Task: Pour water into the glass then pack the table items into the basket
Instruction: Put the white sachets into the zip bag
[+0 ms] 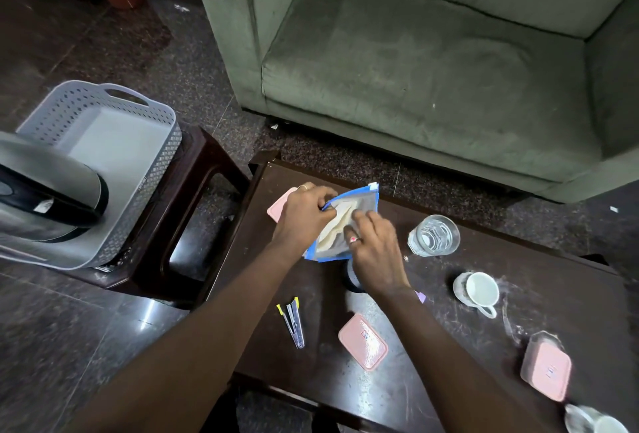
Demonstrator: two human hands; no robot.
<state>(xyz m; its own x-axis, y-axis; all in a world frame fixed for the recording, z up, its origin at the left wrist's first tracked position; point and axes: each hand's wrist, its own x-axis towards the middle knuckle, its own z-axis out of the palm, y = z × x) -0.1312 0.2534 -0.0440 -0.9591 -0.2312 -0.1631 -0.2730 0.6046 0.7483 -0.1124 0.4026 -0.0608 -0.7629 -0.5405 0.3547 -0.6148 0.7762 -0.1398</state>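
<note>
Both hands pinch a soft, light blue-edged pouch [349, 221] above the bench [449, 346] — left hand [304, 215] at nine o'clock, right hand [375, 253] at five. Limp; hold its edges.

left hand [303, 214]: arm stretched forward, fingers curled in a pinch
right hand [375, 248]: arm stretched forward, fingers bent, palm down

My hands meet on the pouch [349, 221] at the far left of the table [449, 346], my left hand [304, 215] on its left edge, my right hand [375, 253] on its near side. The glass [434, 235] stands right of it, the cup [479, 291] nearer. The basket [103, 142] sits on a stool [193, 177] left of the table, the kettle [45, 190] in it
</note>
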